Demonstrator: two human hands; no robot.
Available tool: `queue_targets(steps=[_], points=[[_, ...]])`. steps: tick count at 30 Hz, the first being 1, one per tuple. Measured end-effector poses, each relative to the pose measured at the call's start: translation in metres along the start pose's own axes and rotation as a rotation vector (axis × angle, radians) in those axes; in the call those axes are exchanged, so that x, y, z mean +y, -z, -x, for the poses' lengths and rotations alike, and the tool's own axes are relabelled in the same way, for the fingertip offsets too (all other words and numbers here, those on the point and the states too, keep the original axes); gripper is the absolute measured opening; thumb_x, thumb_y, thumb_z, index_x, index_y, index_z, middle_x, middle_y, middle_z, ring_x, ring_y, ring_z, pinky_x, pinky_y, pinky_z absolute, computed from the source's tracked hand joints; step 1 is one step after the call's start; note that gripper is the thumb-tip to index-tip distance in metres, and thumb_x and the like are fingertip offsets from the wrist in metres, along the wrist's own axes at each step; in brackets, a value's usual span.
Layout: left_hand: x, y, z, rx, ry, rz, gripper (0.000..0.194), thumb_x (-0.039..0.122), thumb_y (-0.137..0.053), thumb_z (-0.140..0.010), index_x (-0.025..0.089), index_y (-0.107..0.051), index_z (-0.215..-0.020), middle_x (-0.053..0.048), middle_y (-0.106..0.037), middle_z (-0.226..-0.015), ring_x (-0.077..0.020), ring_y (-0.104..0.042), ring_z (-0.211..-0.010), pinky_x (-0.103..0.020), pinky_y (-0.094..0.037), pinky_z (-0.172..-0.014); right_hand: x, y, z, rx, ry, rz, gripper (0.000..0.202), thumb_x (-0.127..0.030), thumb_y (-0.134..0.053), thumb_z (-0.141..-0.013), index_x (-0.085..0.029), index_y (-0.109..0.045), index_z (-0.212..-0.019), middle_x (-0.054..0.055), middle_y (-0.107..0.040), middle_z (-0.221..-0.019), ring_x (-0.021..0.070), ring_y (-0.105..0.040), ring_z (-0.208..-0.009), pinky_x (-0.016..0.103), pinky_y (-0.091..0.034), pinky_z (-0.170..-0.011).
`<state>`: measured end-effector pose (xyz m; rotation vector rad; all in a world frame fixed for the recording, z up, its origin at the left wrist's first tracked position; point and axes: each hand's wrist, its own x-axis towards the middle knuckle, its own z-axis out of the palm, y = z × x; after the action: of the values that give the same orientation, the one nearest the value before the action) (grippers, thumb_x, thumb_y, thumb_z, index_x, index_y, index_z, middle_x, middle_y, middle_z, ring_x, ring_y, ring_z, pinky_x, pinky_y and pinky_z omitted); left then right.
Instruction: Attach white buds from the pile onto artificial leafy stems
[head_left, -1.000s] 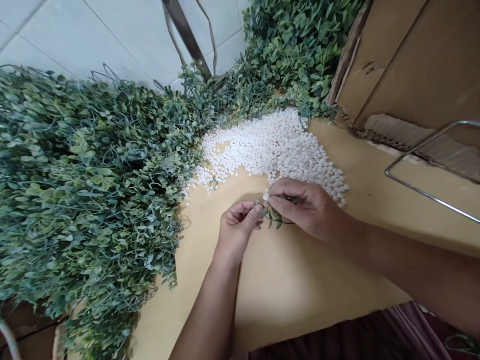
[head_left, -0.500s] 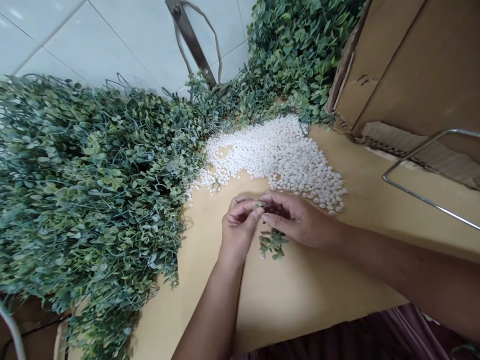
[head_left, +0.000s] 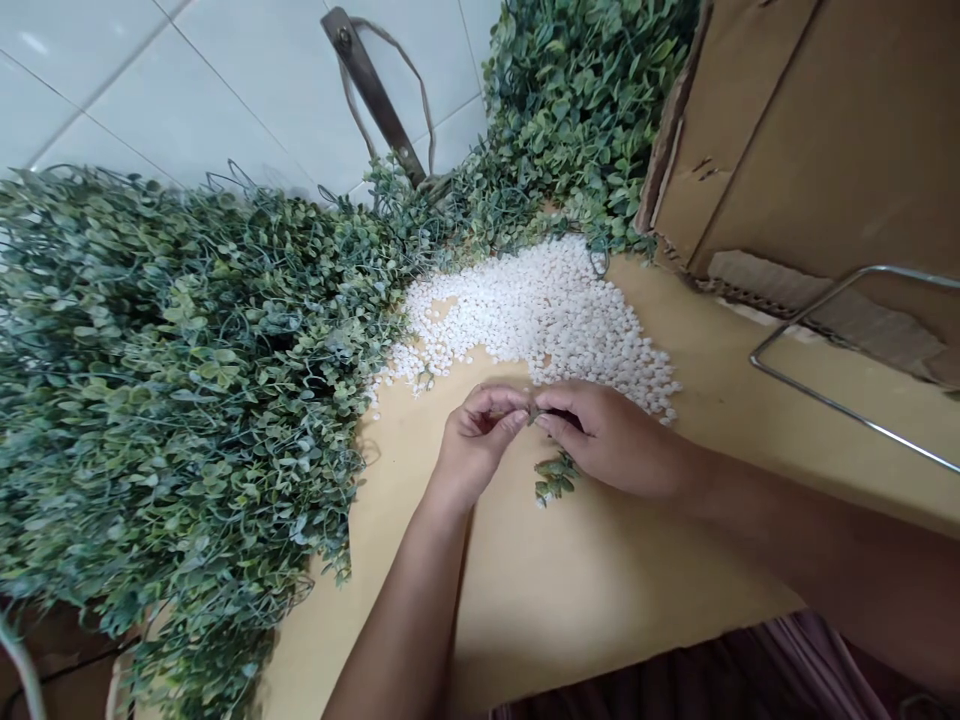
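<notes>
Okay, so space first: the yellow tabletop (head_left: 600,590) has its front edge low in the view, just past some purple cloth (head_left: 765,655), and there's a good stretch of surface between the hands and that edge. Left side is walled in by a big heap of fake greenery (head_left: 187,390). Far right you've got a cardboard box (head_left: 817,130) with a bent metal rod (head_left: 847,405) in front of it, well apart from the fingers but near the right forearm.

The leafy sprig (head_left: 555,480) is right at the hands. Its leaves stick out just below the right hand (head_left: 622,440), and a little bit of green shows where the fingertips meet. Left hand (head_left: 480,440) has thumb and fingers pinched together on that bit, right hand is pinching it from the other side. Can't tell if it's all one stem, the fingers hide the join.

Count: two hands, one sprig, one box, one rod. The white beads (head_left: 525,310) lie spread just beyond the fingers, way too many to count, same with the stems in the greenery.
</notes>
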<state>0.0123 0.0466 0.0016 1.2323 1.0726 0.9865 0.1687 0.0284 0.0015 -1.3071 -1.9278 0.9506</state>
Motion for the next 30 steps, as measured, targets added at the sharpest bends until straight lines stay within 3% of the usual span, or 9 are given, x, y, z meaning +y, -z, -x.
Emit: queue_targets(steps=[3,5,9,12,14,17,20,24,30], points=[[-0.004,0.003,-0.008,0.122,-0.023,-0.092,0.025,0.027,-0.072,-0.066,0.019,-0.068,-0.089,-0.001,-0.062,-0.079,-0.0086,-0.052,-0.064,-0.021,-0.043,-0.061,0.001,0.0,0.0,-0.006,0.012,0.038,0.022,-0.013,-0.042,-0.082,-0.016,-0.05,-0.062,0.004,-0.055,-0.065,0.0151,-0.049,-0.066,0.027,-0.036,-0.063],[-0.006,0.003,-0.013,0.162,-0.088,-0.296,0.02,0.022,-0.068,-0.068,0.018,-0.069,-0.088,-0.001,-0.061,-0.078,-0.0087,-0.051,-0.062,-0.021,-0.043,-0.06,0.002,0.0,0.0,0.006,0.022,0.052,0.023,-0.014,-0.04,-0.083,-0.016,-0.05,-0.063,0.004,-0.055,-0.066,0.0154,-0.048,-0.066,0.028,-0.036,-0.064],[-0.006,-0.005,-0.018,0.075,-0.202,-0.766,0.014,0.013,-0.061,-0.072,0.019,-0.07,-0.081,-0.003,-0.061,-0.078,-0.0122,-0.053,-0.065,-0.026,-0.044,-0.066,0.004,0.0,-0.001,0.047,0.045,0.083,0.023,-0.016,-0.039,-0.084,-0.017,-0.049,-0.063,0.004,-0.053,-0.065,0.0165,-0.048,-0.068,0.029,-0.037,-0.065],[-0.005,-0.01,-0.019,0.074,-0.227,-0.892,0.016,0.01,-0.057,-0.074,0.02,-0.069,-0.074,-0.003,-0.063,-0.077,-0.0156,-0.057,-0.073,-0.03,-0.044,-0.072,0.007,0.0,-0.002,0.078,0.067,0.079,0.021,-0.016,-0.04,-0.083,-0.016,-0.05,-0.065,0.005,-0.054,-0.066,0.0174,-0.049,-0.069,0.03,-0.039,-0.067],[-0.005,-0.009,-0.017,0.108,-0.174,-0.758,0.012,0.012,-0.058,-0.073,0.019,-0.068,-0.071,-0.003,-0.065,-0.075,-0.0154,-0.058,-0.073,-0.03,-0.045,-0.072,0.008,-0.001,-0.002,0.099,0.072,0.076,0.02,-0.015,-0.041,-0.082,-0.016,-0.052,-0.066,0.006,-0.056,-0.068,0.0181,-0.051,-0.072,0.031,-0.04,-0.069],[-0.004,-0.006,-0.009,0.124,0.025,-0.296,0.004,0.019,-0.066,-0.069,0.017,-0.068,-0.072,-0.001,-0.066,-0.068,-0.0119,-0.058,-0.064,-0.026,-0.046,-0.066,0.009,-0.002,-0.002,0.126,0.064,0.077,0.018,-0.015,-0.043,-0.081,-0.016,-0.054,-0.067,0.006,-0.058,-0.069,0.0187,-0.052,-0.073,0.031,-0.041,-0.07],[-0.001,-0.004,0.004,0.124,0.148,0.062,0.015,0.024,-0.077,-0.059,0.016,-0.068,-0.069,0.001,-0.066,-0.061,-0.0085,-0.057,-0.057,-0.022,-0.046,-0.061,0.008,-0.004,-0.001,0.142,0.061,0.067,0.016,-0.016,-0.044,-0.08,-0.015,-0.057,-0.07,0.007,-0.059,-0.07,0.0187,-0.053,-0.072,0.031,-0.041,-0.068],[0.001,-0.003,0.014,0.124,0.173,0.197,0.024,0.026,-0.083,-0.05,0.017,-0.071,-0.069,0.002,-0.067,-0.06,-0.0065,-0.057,-0.054,-0.02,-0.047,-0.059,0.007,-0.006,-0.001,0.155,0.078,0.058,0.015,-0.016,-0.046,-0.079,-0.015,-0.057,-0.07,0.007,-0.059,-0.07,0.0183,-0.053,-0.071,0.031,-0.041,-0.067],[0.0,0.003,0.012,0.052,0.214,0.191,0.025,0.026,-0.082,-0.053,0.018,-0.074,-0.076,0.001,-0.069,-0.061,-0.0063,-0.058,-0.056,-0.019,-0.048,-0.06,0.007,-0.008,0.0,0.185,0.092,0.028,0.014,-0.017,-0.046,-0.08,-0.017,-0.057,-0.07,0.006,-0.059,-0.07,0.0189,-0.053,-0.072,0.032,-0.042,-0.068]])
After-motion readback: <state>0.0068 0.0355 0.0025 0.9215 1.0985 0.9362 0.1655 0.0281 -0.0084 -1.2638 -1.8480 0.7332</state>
